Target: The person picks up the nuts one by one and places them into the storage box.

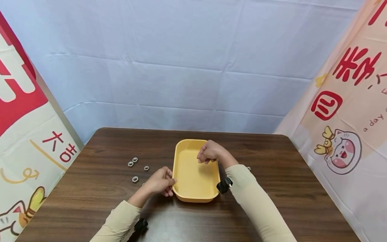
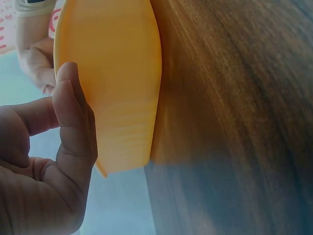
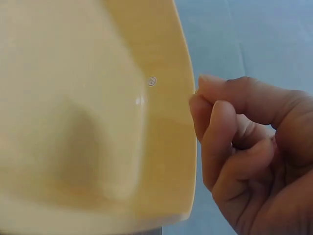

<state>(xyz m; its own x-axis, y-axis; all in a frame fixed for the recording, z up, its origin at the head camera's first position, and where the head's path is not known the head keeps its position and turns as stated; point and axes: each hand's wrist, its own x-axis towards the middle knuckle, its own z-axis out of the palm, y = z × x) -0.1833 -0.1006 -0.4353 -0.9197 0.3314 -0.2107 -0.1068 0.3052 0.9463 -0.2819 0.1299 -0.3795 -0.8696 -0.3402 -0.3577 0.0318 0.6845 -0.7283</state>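
A yellow rectangular tray [image 1: 196, 200] with rounded corners sits on the table. My left hand [image 1: 161, 182] is at its left side, thumb over the rim and fingers beside the outer wall, pinching the edge. In the left wrist view, the tray's outer wall [image 2: 122, 88] rises beside those fingers. Over the tray's far right part hovers my right hand [image 1: 210, 152], fingers curled. Thumb and forefinger tips meet in the right wrist view, with nothing visible between them. A small round mark [image 3: 152, 81] shows on the tray's inner wall.
Several metal nuts [image 1: 135, 179] lie on the brown wooden table [image 1: 99, 201] left of the tray. Another small metal piece [image 1: 249, 168] peeks out beside the right sleeve. A pale cloth [image 1: 181, 67] hangs behind the table, with printed cloths [image 1: 332, 141] at the sides.
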